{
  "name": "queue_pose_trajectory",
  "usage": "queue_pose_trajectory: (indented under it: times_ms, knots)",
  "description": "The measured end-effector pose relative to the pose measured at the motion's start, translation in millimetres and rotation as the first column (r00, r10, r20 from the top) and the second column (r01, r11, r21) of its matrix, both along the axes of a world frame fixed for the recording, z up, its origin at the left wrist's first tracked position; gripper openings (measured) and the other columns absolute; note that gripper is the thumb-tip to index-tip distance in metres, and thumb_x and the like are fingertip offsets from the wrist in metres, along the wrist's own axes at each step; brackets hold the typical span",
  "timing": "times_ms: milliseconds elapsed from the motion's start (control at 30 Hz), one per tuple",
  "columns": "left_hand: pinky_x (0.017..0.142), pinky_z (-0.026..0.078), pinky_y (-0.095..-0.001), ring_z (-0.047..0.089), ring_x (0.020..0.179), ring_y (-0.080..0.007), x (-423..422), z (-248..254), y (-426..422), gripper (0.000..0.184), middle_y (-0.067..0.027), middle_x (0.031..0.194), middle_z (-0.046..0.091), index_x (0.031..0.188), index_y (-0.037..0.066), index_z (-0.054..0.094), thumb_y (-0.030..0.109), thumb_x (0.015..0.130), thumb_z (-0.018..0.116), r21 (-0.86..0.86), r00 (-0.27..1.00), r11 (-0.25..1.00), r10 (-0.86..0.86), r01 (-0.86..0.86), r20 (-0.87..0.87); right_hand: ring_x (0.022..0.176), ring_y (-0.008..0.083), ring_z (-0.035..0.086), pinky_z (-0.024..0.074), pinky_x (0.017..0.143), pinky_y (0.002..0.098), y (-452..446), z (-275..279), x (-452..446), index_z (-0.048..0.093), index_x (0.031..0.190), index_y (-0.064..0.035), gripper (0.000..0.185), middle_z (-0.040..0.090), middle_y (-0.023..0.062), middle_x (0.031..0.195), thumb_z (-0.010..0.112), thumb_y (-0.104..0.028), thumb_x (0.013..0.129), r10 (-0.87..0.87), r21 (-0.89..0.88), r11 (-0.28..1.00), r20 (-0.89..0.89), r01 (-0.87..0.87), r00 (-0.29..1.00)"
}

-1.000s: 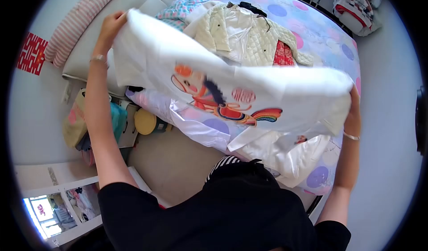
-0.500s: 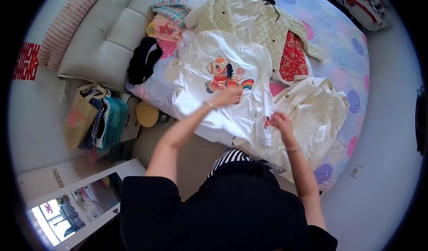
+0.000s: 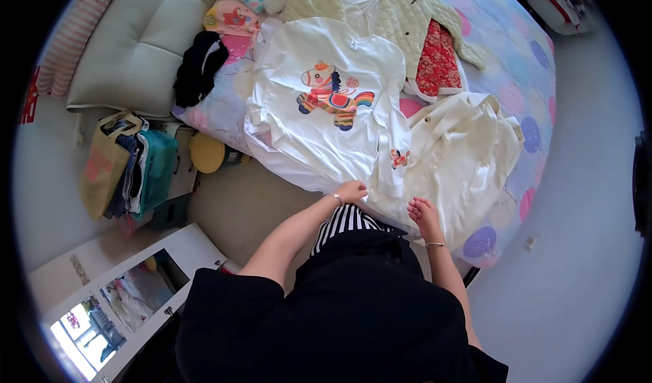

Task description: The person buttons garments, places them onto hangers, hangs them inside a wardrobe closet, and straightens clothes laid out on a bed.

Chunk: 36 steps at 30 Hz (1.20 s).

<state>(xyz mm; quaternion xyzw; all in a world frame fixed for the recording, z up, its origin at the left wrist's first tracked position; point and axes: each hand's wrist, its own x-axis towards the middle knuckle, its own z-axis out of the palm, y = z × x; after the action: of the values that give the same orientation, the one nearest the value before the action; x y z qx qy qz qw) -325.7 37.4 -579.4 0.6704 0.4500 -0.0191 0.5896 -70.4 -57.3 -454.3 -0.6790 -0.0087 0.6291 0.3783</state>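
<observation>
White long-sleeved cartoon-horse shirt (image 3: 326,114) | probably light, soft; grasp hem (image 3: 329,173) | my left hand (image 3: 352,192) curled, pinch unclear; right hand (image 3: 424,214) loosely spread

Black short-sleeved top (image 3: 339,322), black-and-white striped garment (image 3: 345,225) below, slim bracelet (image 3: 436,244) on each wrist
</observation>
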Motion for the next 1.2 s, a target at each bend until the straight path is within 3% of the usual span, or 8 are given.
queue_pose_trajectory:
  times_ms: [100, 133, 300, 433, 600, 833, 1033, 1200]
  knots:
    - [0.068, 0.049, -0.0353, 0.060, 0.073, -0.0217, 26.9, -15.3, 12.1, 0.038, -0.0084, 0.082, 0.066, 0.103, 0.002, 0.064, 0.031, 0.080, 0.063, -0.446, 0.883, 0.777, 0.463, -0.445, -0.073, 0.075, 0.0135, 0.063, 0.0505, 0.064, 0.0230, -2.1, -1.7, -4.9, 0.055, 0.108, -0.0035, 0.022, 0.064, 0.0065, 0.090, 0.052, -0.014, 0.089, -0.005, 0.013, 1.000, 0.027, 0.005, 1.000]
    - [0.082, 0.046, -0.0390, 0.057, 0.101, -0.0217, 36.3, -19.9, 21.0, 0.051, -0.0081, 0.112, 0.059, 0.124, 0.004, 0.052, 0.032, 0.082, 0.062, -0.502, 0.888, 0.741, 0.438, -0.446, -0.141, 0.074, 0.0134, 0.063, 0.0502, 0.064, 0.0228, -4.1, -1.5, -7.7, 0.055, 0.108, -0.0034, 0.022, 0.064, 0.0065, 0.090, 0.053, -0.015, 0.089, 0.000, 0.014, 1.000, 0.045, -0.001, 0.999]
    - [0.085, 0.043, -0.0434, 0.050, 0.112, -0.0228, 78.0, -27.2, 31.9, 0.073, -0.0130, 0.127, 0.049, 0.136, 0.004, 0.036, 0.035, 0.077, 0.067, -0.543, 0.835, 0.654, 0.518, -0.526, -0.186, 0.072, 0.0119, 0.061, 0.0482, 0.061, 0.0218, -27.0, -0.3, -26.6, 0.055, 0.105, -0.0028, 0.018, 0.064, 0.0063, 0.088, 0.050, -0.010, 0.090, 0.039, -0.009, 0.999, 0.061, -0.038, 0.997]
    - [0.080, 0.045, -0.0347, 0.052, 0.108, -0.0238, 111.8, -60.5, 27.7, 0.075, -0.0136, 0.126, 0.051, 0.134, 0.002, 0.037, 0.033, 0.075, 0.070, -0.482, 0.866, 0.725, 0.462, -0.492, -0.190, 0.072, 0.0119, 0.061, 0.0496, 0.064, 0.0222, -52.3, -2.2, -33.4, 0.055, 0.105, -0.0018, 0.019, 0.064, 0.0071, 0.088, 0.050, -0.011, 0.090, 0.057, -0.033, 0.998, 0.040, -0.055, 0.998]
    - [0.068, 0.047, -0.0299, 0.060, 0.085, -0.0180, 123.8, -95.1, 19.5, 0.034, -0.0097, 0.098, 0.065, 0.099, 0.001, 0.064, 0.021, 0.073, 0.072, -0.431, 0.883, 0.787, 0.467, -0.443, -0.054, 0.072, 0.0116, 0.061, 0.0516, 0.067, 0.0238, -57.8, -9.0, -31.7, 0.055, 0.107, -0.0011, 0.021, 0.064, 0.0068, 0.091, 0.050, -0.014, 0.090, 0.070, -0.062, 0.996, 0.048, -0.067, 0.996]
    - [0.078, 0.049, -0.0356, 0.064, 0.084, -0.0273, 124.4, -45.3, 9.0, 0.031, -0.0135, 0.091, 0.067, 0.089, 0.005, 0.067, 0.019, 0.062, 0.075, 0.050, 0.580, 0.608, 0.776, -0.792, -0.248, 0.071, 0.0098, 0.060, 0.0472, 0.061, 0.0203, -35.4, -28.7, -13.2, 0.055, 0.107, -0.0022, 0.021, 0.063, 0.0053, 0.088, 0.047, -0.012, 0.090, 0.060, -0.119, 0.991, 0.005, -0.059, 0.998]
    - [0.072, 0.048, -0.0316, 0.063, 0.080, -0.0199, 111.6, -61.5, -0.2, 0.032, -0.0095, 0.089, 0.066, 0.095, -0.002, 0.063, 0.016, 0.071, 0.071, -0.491, 0.723, 0.579, 0.671, -0.651, -0.167, 0.074, 0.0084, 0.061, 0.0475, 0.063, 0.0203, -24.0, -20.8, -13.8, 0.055, 0.107, -0.0055, 0.020, 0.064, 0.0034, 0.090, 0.049, -0.015, 0.091, 0.140, -0.125, 0.984, 0.076, -0.130, 0.987]
    - [0.070, 0.049, -0.0283, 0.061, 0.079, -0.0155, 86.5, 18.4, 19.8, 0.035, -0.0092, 0.091, 0.063, 0.103, -0.007, 0.056, 0.009, 0.074, 0.067, -0.802, 0.507, 0.354, 0.858, -0.480, 0.075, 0.072, 0.0090, 0.061, 0.0479, 0.062, 0.0204, -35.5, -36.1, -18.7, 0.056, 0.106, -0.0053, 0.019, 0.064, 0.0035, 0.089, 0.048, -0.014, 0.091, 0.123, -0.134, 0.984, 0.036, -0.117, 0.992]
